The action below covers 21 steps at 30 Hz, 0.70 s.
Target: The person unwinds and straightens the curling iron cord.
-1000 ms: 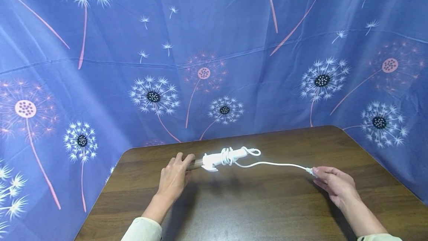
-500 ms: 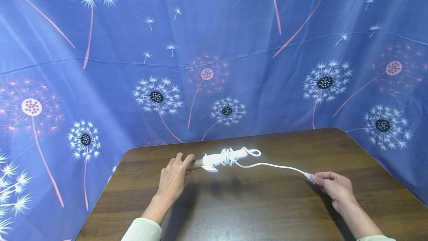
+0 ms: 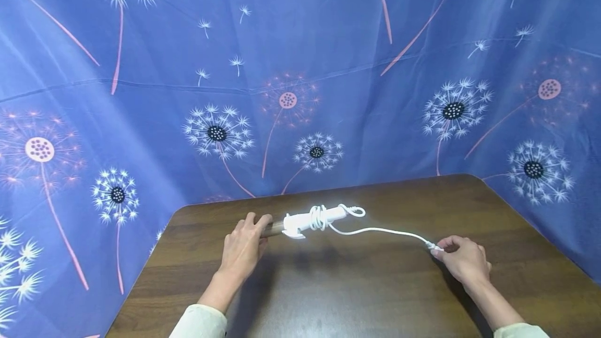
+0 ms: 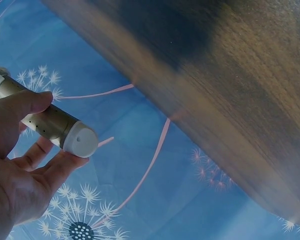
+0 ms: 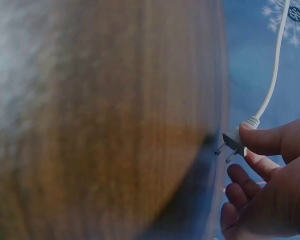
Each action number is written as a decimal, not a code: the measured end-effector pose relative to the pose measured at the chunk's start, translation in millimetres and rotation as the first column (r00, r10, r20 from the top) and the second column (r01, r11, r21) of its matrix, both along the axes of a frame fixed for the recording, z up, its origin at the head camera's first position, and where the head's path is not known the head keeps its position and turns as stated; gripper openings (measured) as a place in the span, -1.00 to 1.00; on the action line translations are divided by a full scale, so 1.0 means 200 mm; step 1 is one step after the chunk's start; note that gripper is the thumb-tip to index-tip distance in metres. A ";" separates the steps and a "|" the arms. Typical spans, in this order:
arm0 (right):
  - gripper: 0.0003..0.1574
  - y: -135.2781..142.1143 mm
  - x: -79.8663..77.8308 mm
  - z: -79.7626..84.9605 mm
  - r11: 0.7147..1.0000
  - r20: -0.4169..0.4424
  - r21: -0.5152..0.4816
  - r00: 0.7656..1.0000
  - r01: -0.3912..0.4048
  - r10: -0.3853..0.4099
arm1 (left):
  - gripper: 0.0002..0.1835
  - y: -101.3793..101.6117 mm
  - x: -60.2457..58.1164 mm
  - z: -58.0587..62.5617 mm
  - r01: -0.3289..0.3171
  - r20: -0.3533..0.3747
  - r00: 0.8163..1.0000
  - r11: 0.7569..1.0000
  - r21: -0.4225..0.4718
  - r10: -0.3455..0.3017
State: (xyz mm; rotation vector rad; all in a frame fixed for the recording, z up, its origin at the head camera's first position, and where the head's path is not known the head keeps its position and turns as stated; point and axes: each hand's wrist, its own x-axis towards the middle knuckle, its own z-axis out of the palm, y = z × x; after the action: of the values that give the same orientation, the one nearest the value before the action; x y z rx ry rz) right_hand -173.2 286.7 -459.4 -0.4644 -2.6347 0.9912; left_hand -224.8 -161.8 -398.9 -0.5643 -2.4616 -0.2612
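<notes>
A curling iron (image 3: 297,222) with a white handle is held above the table, tilted slightly. Its gold-brown barrel (image 4: 47,120) ends in a white cap (image 4: 81,140), and my left hand (image 3: 242,246) grips it there, thumb on one side and fingers on the other. White cord (image 3: 319,218) is wound several times round the handle. One length of it runs in a shallow curve to the right, where my right hand (image 3: 464,262) pinches the two-prong plug (image 5: 234,144) between thumb and finger. The prongs show bare in the right wrist view.
Beneath both hands lies a brown wood-grain table (image 3: 357,286) with rounded far corners. Behind it hangs a blue cloth (image 3: 357,93) printed with dandelions, close to the table's back and side edges.
My right hand has turned over and shifted slightly left with the plug, so its back now shows more. The left hand and curling iron stay nearly where they were.
</notes>
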 end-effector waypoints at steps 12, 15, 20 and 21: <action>-0.80 -0.05 -0.03 -0.05 0.974 -0.212 0.163 0.959 -0.156 0.189 | -0.38 0.01 0.00 0.00 0.003 0.016 1.000 1.000 -0.008 -0.003; -0.79 -0.06 -0.04 -0.04 0.972 -0.208 0.164 0.957 -0.169 0.201 | -0.38 0.01 0.00 0.01 0.004 0.016 1.000 1.000 -0.008 -0.003; -0.77 -0.10 -0.03 -0.01 0.974 -0.230 0.152 0.952 -0.167 0.199 | -0.39 0.01 0.00 0.01 0.004 0.017 1.000 1.000 -0.009 -0.004; -0.76 -0.11 -0.03 0.00 0.974 -0.239 0.147 0.950 -0.171 0.203 | -0.39 0.01 0.00 0.01 0.004 0.016 1.000 1.000 -0.009 -0.004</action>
State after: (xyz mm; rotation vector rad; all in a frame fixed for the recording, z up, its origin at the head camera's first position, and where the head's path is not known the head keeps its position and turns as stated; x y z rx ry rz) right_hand -180.1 265.3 -459.9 -0.0527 -2.5211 0.8674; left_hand -225.4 -160.2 -396.9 -0.5737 -2.4779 -0.2572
